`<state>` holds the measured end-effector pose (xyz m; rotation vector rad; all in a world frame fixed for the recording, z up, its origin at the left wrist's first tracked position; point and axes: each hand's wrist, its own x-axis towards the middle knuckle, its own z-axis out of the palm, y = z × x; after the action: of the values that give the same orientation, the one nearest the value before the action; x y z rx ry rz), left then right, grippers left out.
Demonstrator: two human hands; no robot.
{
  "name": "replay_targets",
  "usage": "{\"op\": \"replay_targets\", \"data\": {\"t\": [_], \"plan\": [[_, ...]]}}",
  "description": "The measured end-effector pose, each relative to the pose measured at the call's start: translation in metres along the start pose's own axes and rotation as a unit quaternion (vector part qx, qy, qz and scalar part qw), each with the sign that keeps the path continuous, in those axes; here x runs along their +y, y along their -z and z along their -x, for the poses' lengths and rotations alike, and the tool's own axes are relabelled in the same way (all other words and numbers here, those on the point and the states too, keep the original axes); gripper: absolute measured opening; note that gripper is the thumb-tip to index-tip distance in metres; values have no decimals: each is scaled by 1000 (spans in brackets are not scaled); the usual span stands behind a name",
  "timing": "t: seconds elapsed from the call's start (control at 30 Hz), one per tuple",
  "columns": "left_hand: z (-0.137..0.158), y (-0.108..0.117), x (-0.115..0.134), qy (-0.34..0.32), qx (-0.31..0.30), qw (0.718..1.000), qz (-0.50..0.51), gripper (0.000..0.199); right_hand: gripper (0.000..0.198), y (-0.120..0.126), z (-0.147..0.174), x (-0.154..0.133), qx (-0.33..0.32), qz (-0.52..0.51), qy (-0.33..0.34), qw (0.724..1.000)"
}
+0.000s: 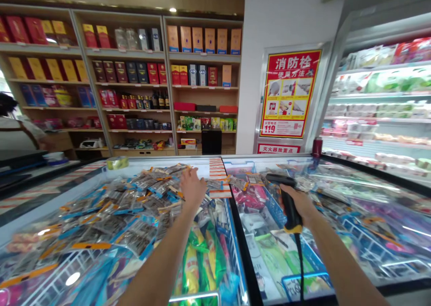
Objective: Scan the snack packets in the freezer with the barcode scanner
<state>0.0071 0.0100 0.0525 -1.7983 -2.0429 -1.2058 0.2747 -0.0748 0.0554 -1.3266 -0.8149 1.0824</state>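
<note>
My left hand [192, 185] reaches out over a heap of small clear packets [134, 198] with blue and orange ends, which lies on the glass top of a chest freezer. Its thumb stands apart from the fingers, and I see nothing held in it; whether the fingertips touch a packet is unclear. My right hand [301, 202] grips a black and yellow barcode scanner [290, 207] by its handle, above the right half of the freezer, with the cord hanging down. A few more packets [238, 182] lie between the two hands, near the dark centre bar [240, 238].
Beneath the glass are blue wire baskets [232, 238] and yellow-green bags [198, 261]. A roll of tape [117, 163] sits on the far left edge. Boxed goods fill wall shelves [134, 89] behind. A lit refrigerated case [380, 95] stands right. One person [18, 131] is far left.
</note>
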Motion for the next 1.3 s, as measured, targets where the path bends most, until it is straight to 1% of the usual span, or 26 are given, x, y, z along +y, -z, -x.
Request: {"op": "replay_targets", "data": {"t": [0.07, 0.1, 0.2, 0.27, 0.33, 0.43, 0.53, 0.6, 0.73, 0.83, 0.9, 1.0, 1.13, 1.3], "plan": [[5, -19, 29, -54, -57, 997, 0, 37, 21, 0, 2, 2, 3, 2, 0, 1000], [8, -31, 43, -60, -92, 994, -1, 37, 21, -1, 4, 2, 3, 2, 0, 1000], [11, -65, 73, -40, -141, 989, -5, 39, 23, -3, 8, 3, 3, 6, 0, 1000], [10, -84, 82, -16, -152, 988, -7, 46, 26, -5, 10, 4, -7, 12, 4, 1000], [9, -97, 83, -9, -163, 987, -2, 52, 26, -6, 12, 5, -18, 13, 10, 1000], [7, -107, 78, -23, -174, 984, 17, 52, 23, -7, 13, 6, -26, 7, 13, 1000], [1, -104, 69, -41, -178, 981, 57, 47, 22, -8, 15, 6, -30, 10, 8, 999], [-8, -97, 59, -55, -176, 978, 95, 49, 22, -11, 18, 7, -43, 8, 0, 999], [-31, -72, 34, -81, -173, 968, 160, 52, 23, -26, 29, 8, -84, 18, -24, 996], [-43, -53, 16, -99, -174, 962, 185, 55, 24, -38, 39, 8, -115, 33, -25, 992], [-46, -44, 8, -111, -175, 959, 191, 56, 24, -43, 43, 9, -131, 40, -26, 990], [-47, -35, 4, -133, -181, 955, 194, 57, 27, -45, 46, 10, -141, 55, -26, 988], [-44, -28, 7, -152, -189, 951, 192, 59, 25, -45, 47, 9, -150, 46, -20, 987], [-45, -24, 9, -158, -189, 953, 177, 58, 24, -45, 51, 5, -145, 37, -42, 988]]}}
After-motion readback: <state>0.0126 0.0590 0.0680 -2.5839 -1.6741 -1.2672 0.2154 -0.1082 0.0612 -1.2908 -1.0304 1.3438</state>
